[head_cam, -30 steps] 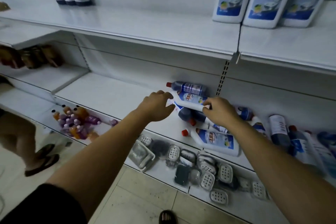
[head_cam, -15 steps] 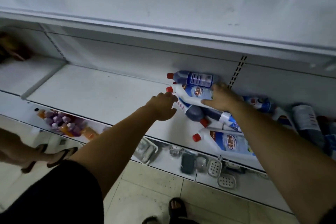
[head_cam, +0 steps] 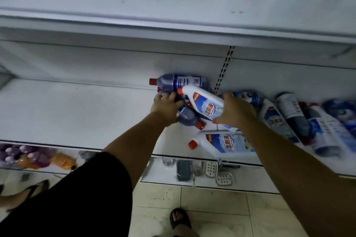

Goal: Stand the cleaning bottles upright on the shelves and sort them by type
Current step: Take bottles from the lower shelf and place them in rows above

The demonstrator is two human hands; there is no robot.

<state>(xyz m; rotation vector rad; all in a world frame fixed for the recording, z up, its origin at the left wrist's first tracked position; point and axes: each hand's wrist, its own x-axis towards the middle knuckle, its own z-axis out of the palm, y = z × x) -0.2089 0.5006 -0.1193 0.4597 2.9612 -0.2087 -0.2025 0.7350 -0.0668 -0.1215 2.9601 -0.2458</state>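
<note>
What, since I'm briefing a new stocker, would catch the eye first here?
The right hand grips a white bottle, tilted over a pile of toppled ones on the middle shelf. The left hand holds a dark bottle lying just beneath. Further right, more bottles lie flat along the same shelf.

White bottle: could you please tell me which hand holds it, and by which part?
The right hand grips the white bottle by its lower body; the cap end is free.
</note>
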